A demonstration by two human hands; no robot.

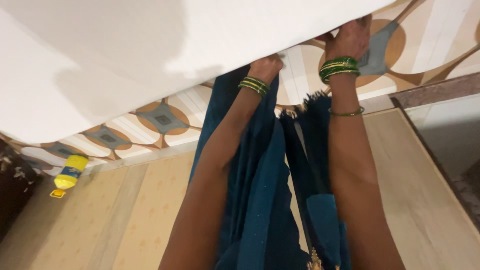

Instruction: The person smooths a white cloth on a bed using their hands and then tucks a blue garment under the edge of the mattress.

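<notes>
A long dark teal cloth (pixel 262 200) with a fringed end hangs in folds between my two forearms. My left hand (pixel 266 66), with green and gold bangles at the wrist, is closed at the top of the cloth right under the edge of a white surface (pixel 100 55). My right hand (pixel 350 37), wearing a thicker stack of green bangles, reaches up to the same white edge, its fingers curled there. Whether the right hand pinches any cloth is hidden.
A yellow plastic bottle (pixel 69 175) lies at the left on patterned brown and grey tiles (pixel 160 120). Light wooden panels (pixel 125 220) fill the lower part of the view. A dark object (pixel 12 190) sits at the far left, a pale slab (pixel 450 135) at the right.
</notes>
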